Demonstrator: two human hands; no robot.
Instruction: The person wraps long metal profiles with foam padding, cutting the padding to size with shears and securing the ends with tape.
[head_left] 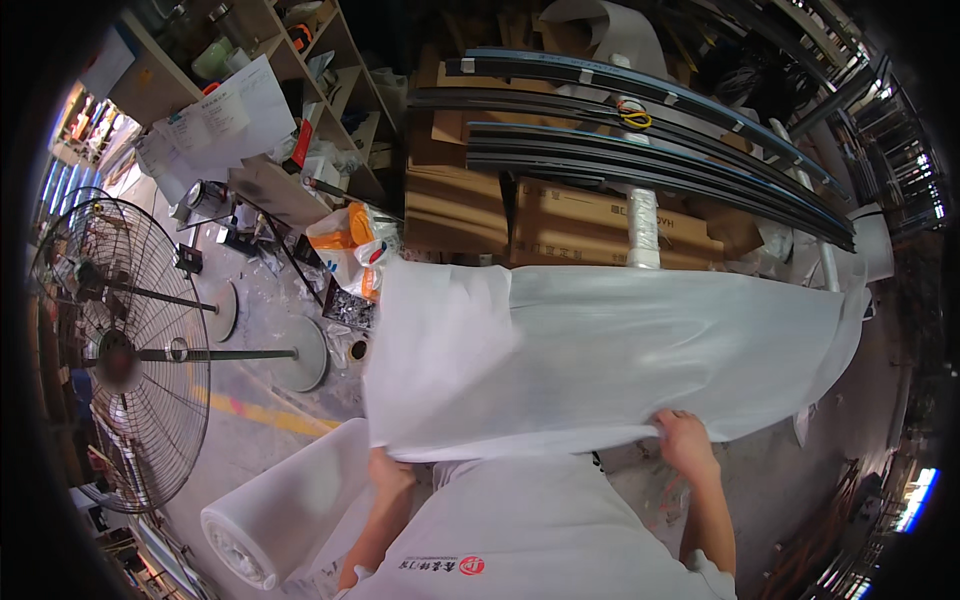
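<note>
A wide sheet of white foam wrap (620, 350) lies spread in front of me, over a long support that it hides. My left hand (390, 472) grips the sheet's near left corner, its fingers partly under the edge. On the near edge, right of the middle, my right hand (684, 440) is closed with the foam pinched in its fingers. The sheet is doubled at its left end, where a paler layer shows. A thick roll of white foam (285, 505) rests on the floor by my left forearm.
Black long profiles (640, 150) lie on a rack beyond the sheet, above cardboard boxes (600, 225). A large caged floor fan (120, 350) stands at the left. Shelves (330, 60), papers (225, 120) and an orange-white plastic bag (350, 245) are at the far left.
</note>
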